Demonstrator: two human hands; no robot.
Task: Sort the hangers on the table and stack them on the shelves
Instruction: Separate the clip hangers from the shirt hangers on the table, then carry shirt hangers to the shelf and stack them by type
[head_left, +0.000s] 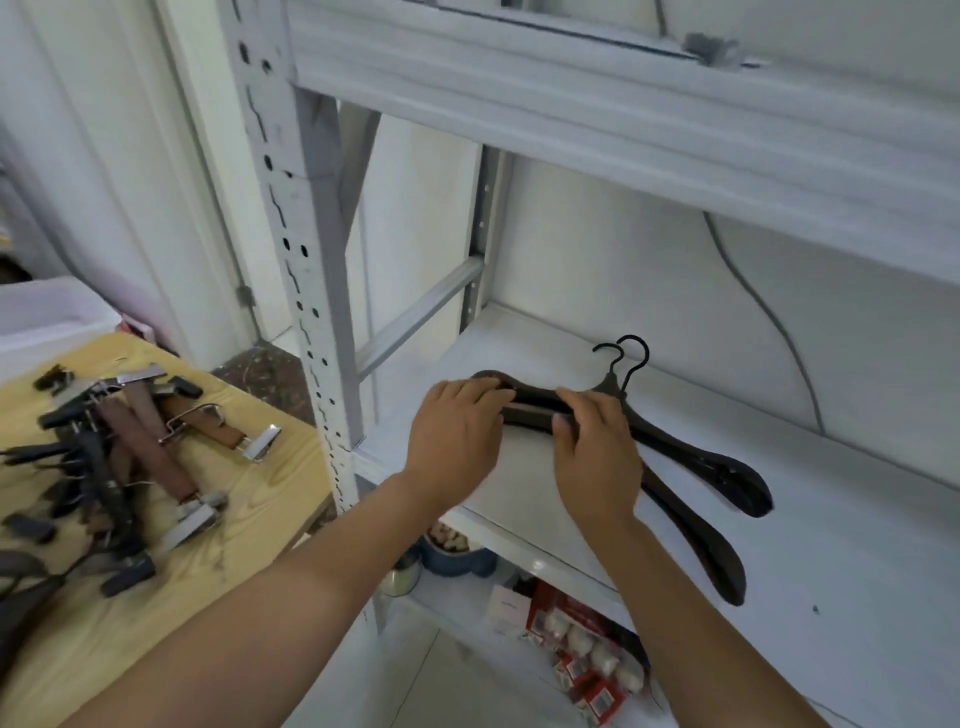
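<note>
Two dark brown wooden coat hangers (696, 467) with black hooks lie stacked on the white shelf (857, 545). Their right arms fan apart toward the front right. My left hand (457, 431) rests on the hangers' left end, fingers curled over it. My right hand (597, 441) grips the hangers near the middle, just left of the hooks (628, 358). On the yellow wooden table (249, 499) at the left lies a heap of brown clip hangers (150, 447) with metal clamps and black clips.
A white perforated upright post (296, 249) stands between table and shelf. Another shelf board (623, 109) runs overhead. Below the shelf sit a bowl (452, 551), a tin and red packets (587, 654). A grey cable (769, 312) runs down the back wall.
</note>
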